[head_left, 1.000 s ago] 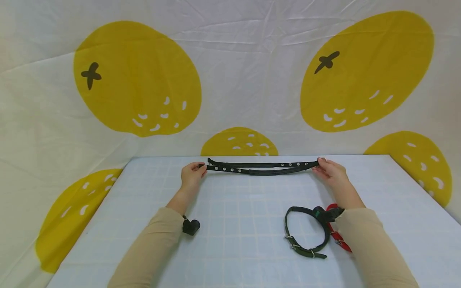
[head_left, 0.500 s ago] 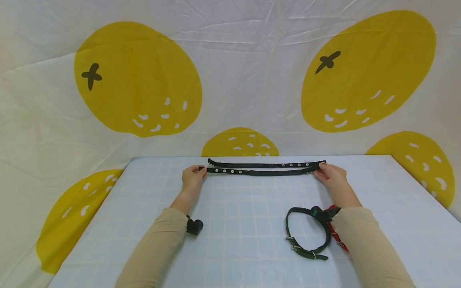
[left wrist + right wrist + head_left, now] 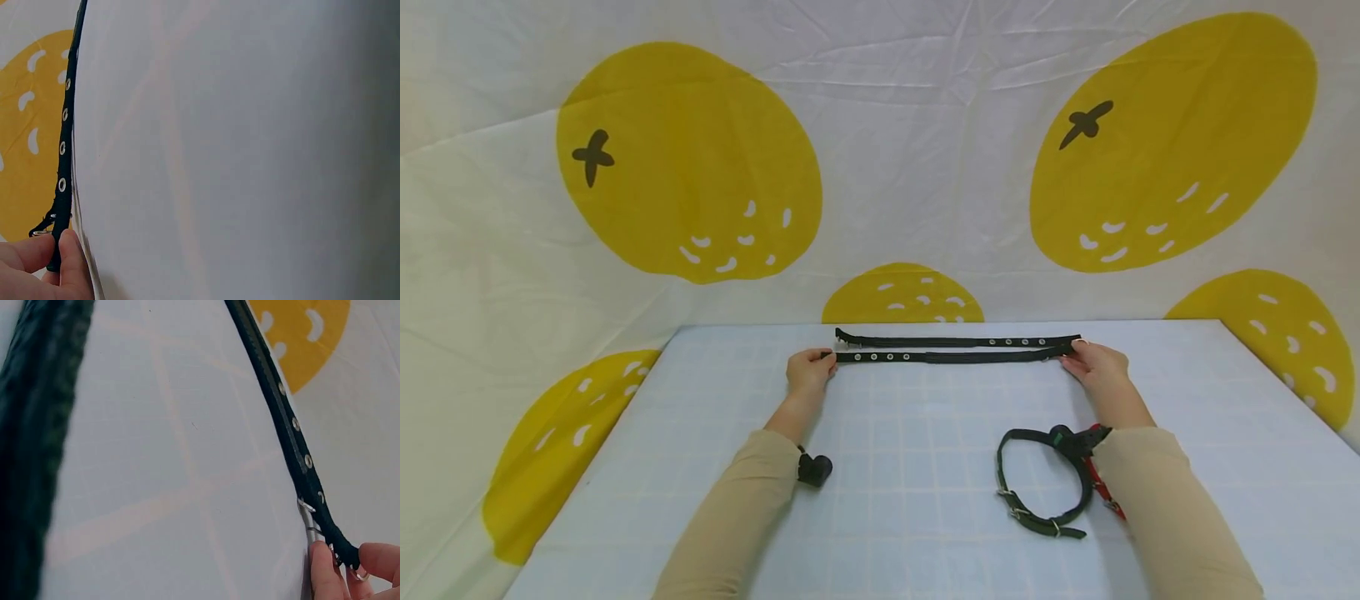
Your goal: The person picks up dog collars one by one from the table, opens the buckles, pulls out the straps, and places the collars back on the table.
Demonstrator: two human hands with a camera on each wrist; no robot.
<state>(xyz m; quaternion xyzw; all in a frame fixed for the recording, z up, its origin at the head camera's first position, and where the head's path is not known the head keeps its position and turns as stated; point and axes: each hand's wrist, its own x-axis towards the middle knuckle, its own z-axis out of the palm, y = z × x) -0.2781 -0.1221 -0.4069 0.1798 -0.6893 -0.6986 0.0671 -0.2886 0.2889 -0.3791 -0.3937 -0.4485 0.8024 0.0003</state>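
Two black collars with silver eyelets run side by side along the table's far edge. My left hand (image 3: 809,373) pinches the eyelet end of the nearer black collar (image 3: 970,358) between thumb and fingers. At its other, buckle end, my right hand (image 3: 1097,367) grips between thumb and fingertips. Behind it stretches the farther black collar (image 3: 925,342), its buckle end at the left and its eyelet end overlapping my right fingertips. In the left wrist view the eyelets of the nearer black collar (image 3: 65,125) show above my fingers. A black strap (image 3: 300,450) reaches my right fingers in the right wrist view.
A dark green collar (image 3: 1037,527) lies looped on the table (image 3: 917,467) near my right forearm. A red collar (image 3: 1105,492) is partly hidden under that sleeve. A white cloth (image 3: 925,167) with yellow fruit shapes hangs behind the table's far edge.
Both hands have come slightly nearer and to the right with the nearer collar, which is now pulled straighter. The gap between the two black collars looks wider along their length.
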